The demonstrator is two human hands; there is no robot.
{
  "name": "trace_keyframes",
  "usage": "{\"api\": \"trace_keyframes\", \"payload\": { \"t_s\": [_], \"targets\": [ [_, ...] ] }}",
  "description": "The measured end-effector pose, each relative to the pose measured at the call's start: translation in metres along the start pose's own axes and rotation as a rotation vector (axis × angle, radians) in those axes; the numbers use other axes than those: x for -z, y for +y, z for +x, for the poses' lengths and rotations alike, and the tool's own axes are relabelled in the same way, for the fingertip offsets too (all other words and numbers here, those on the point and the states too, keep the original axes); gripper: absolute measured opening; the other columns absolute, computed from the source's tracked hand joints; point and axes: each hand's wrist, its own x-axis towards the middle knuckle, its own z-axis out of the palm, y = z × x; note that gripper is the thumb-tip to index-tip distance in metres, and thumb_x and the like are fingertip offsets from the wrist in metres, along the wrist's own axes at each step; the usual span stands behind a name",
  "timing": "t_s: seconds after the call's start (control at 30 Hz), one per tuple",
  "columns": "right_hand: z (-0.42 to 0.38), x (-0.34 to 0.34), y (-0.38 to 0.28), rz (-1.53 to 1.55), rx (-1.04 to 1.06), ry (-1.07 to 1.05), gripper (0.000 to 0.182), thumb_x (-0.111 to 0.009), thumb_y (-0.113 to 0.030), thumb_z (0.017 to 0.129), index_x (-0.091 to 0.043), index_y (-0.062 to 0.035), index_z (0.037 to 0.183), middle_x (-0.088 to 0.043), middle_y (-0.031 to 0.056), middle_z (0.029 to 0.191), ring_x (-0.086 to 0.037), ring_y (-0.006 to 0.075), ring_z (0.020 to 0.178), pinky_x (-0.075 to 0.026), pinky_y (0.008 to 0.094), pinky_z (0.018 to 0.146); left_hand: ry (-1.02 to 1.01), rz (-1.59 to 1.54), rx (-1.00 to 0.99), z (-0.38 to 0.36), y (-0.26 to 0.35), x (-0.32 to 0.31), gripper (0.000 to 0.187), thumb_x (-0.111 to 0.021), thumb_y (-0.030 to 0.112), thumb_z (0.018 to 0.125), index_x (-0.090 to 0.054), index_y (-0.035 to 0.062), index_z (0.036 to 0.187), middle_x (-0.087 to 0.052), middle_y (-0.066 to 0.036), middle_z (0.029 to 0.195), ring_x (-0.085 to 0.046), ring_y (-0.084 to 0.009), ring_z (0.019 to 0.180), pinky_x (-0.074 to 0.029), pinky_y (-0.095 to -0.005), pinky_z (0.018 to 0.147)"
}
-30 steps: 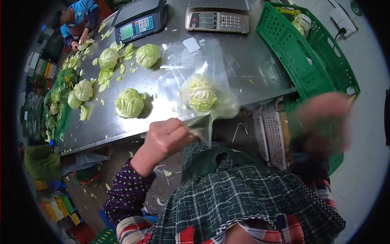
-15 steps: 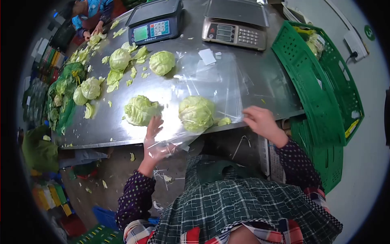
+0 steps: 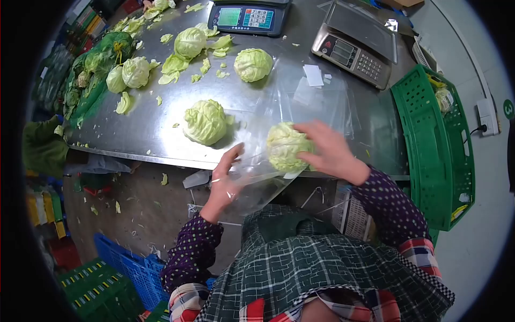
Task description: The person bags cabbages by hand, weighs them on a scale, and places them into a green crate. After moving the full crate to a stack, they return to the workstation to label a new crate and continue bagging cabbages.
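Observation:
A pale green cabbage [image 3: 285,147] sits near the front edge of the metal table. My right hand [image 3: 328,153] is on its right side, fingers spread round it. On the left, my left hand [image 3: 225,180] has its fingers apart, with a clear plastic bag [image 3: 256,185] over or in it; the grip on the film is hard to make out. The bag hangs partly past the table edge, left of the cabbage. Another cabbage [image 3: 205,122] rests to the left, and one more [image 3: 253,65] lies farther back. Flat clear bags [image 3: 340,110] are spread behind my right hand.
Two scales, one blue-black [image 3: 249,19] and one silver [image 3: 354,53], stand at the back. Green crates [image 3: 429,155] are at the right. More cabbages [image 3: 135,72], loose leaves and a green net sack [image 3: 99,67] lie at the left. White labels [image 3: 313,75] lie mid-table.
The view has shifted, moving the table items within the picture. My right hand has come from beside the bags onto the near cabbage. My left hand has stayed left of it with the plastic.

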Motion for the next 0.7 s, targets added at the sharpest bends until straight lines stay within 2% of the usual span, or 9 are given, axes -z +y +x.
{"api": "trace_keyframes", "payload": {
  "t_s": [0.1, 0.17, 0.23, 0.3, 0.37, 0.43, 0.5, 0.57, 0.7],
  "targets": [
    [0.02, -0.027, 0.0, 0.031, 0.178, -0.055, 0.023, -0.068, -0.013, 0.075, -0.063, -0.0054, 0.096, -0.059, 0.0095, 0.09, -0.06, 0.0282, 0.078, -0.048, 0.0348, 0.071, -0.049, 0.011, -0.116, 0.007, 0.0, -0.004, 0.036, -0.069, 0.008, 0.077, -0.062, 0.0008, 0.112, -0.057, -0.012, 0.123, -0.058, -0.0187, 0.103, -0.046, -0.0314, 0.089],
    [0.012, -0.032, 0.009, 0.048, 0.248, -0.143, 0.019, -0.066, -0.012, 0.077, -0.064, -0.0055, 0.095, -0.058, 0.0087, 0.088, -0.06, 0.026, 0.079, -0.048, 0.034, 0.072, -0.061, -0.118, 0.009, -0.005, -0.002, -0.005, 0.019, -0.063, 0.006, 0.083, -0.066, -0.0012, 0.1, -0.062, -0.011, 0.114, -0.059, -0.0133, 0.092, -0.047, -0.0269, 0.08],
    [-0.017, -0.009, 0.026, 0.49, -0.304, -0.015, 0.011, -0.063, -0.006, 0.082, -0.063, -0.0029, 0.092, -0.061, 0.0058, 0.087, -0.06, 0.0169, 0.079, -0.048, 0.0284, 0.075, 0.151, -0.337, 0.123, -0.013, -0.014, -0.014, 0.015, -0.058, 0.004, 0.086, -0.066, -0.0024, 0.098, -0.066, -0.007, 0.102, -0.057, -0.0079, 0.082, -0.045, -0.0219, 0.072],
    [-0.053, 0.011, 0.046, 0.779, -0.582, 0.156, 0.008, -0.059, -0.003, 0.086, -0.061, -0.0003, 0.093, -0.062, 0.0029, 0.088, -0.058, 0.0096, 0.08, -0.046, 0.0235, 0.076, 0.216, -0.424, 0.197, -0.017, -0.021, -0.019, 0.012, -0.055, 0.003, 0.088, -0.065, -0.0028, 0.093, -0.066, -0.002, 0.092, -0.054, -0.0048, 0.079, -0.043, -0.0196, 0.071],
    [-0.085, 0.01, 0.057, 0.909, -0.65, 0.194, 0.008, -0.059, -0.002, 0.087, -0.06, 0.0004, 0.094, -0.062, 0.0026, 0.089, -0.057, 0.0086, 0.08, -0.046, 0.0231, 0.076, 0.177, -0.754, 0.24, -0.018, -0.04, -0.03, 0.01, -0.057, 0.004, 0.087, -0.063, -0.0026, 0.092, -0.063, 0.0, 0.087, -0.053, -0.0044, 0.078, -0.043, -0.0194, 0.072],
    [-0.096, 0.016, 0.057, 1.044, -0.719, 0.245, 0.009, -0.059, -0.002, 0.087, -0.06, 0.001, 0.096, -0.061, 0.0023, 0.091, -0.056, 0.0077, 0.08, -0.046, 0.0226, 0.075, 0.129, -0.693, 0.237, -0.008, -0.013, -0.037, 0.01, -0.057, 0.005, 0.088, -0.061, -0.0029, 0.092, -0.061, 0.0, 0.083, -0.055, -0.0068, 0.081, -0.044, -0.0212, 0.076],
    [-0.093, 0.024, 0.049, 0.795, -0.642, 0.233, 0.01, -0.058, 0.0, 0.087, -0.059, 0.0004, 0.096, -0.061, 0.0027, 0.089, -0.057, 0.0086, 0.079, -0.047, 0.024, 0.075, 0.223, -0.116, -0.028, 0.006, 0.018, -0.043, 0.013, -0.057, 0.007, 0.089, -0.061, -0.0041, 0.092, -0.063, -0.004, 0.083, -0.057, -0.0105, 0.083, -0.045, -0.0237, 0.08],
    [-0.089, 0.025, 0.042, 0.76, -0.602, 0.23, 0.008, -0.058, -0.002, 0.087, -0.059, 0.0003, 0.095, -0.061, 0.0032, 0.089, -0.058, 0.0092, 0.079, -0.047, 0.0246, 0.075, 0.252, 0.071, -0.237, 0.019, 0.026, -0.043, 0.016, -0.055, 0.008, 0.09, -0.06, -0.005, 0.098, -0.064, -0.007, 0.08, -0.06, -0.0145, 0.081, -0.046, -0.0254, 0.081],
    [-0.106, 0.004, 0.067, 1.052, -0.669, 0.321, 0.009, -0.056, -0.002, 0.087, -0.058, 0.0011, 0.096, -0.062, 0.0062, 0.093, -0.058, 0.0115, 0.083, -0.047, 0.0258, 0.076, 0.238, -0.433, -0.021, 0.032, 0.009, -0.049, 0.025, -0.048, 0.018, 0.097, -0.058, -0.0047, 0.102, -0.066, -0.012, 0.077, -0.063, -0.0162, 0.068, -0.05, -0.0263, 0.067]
  ]
}}
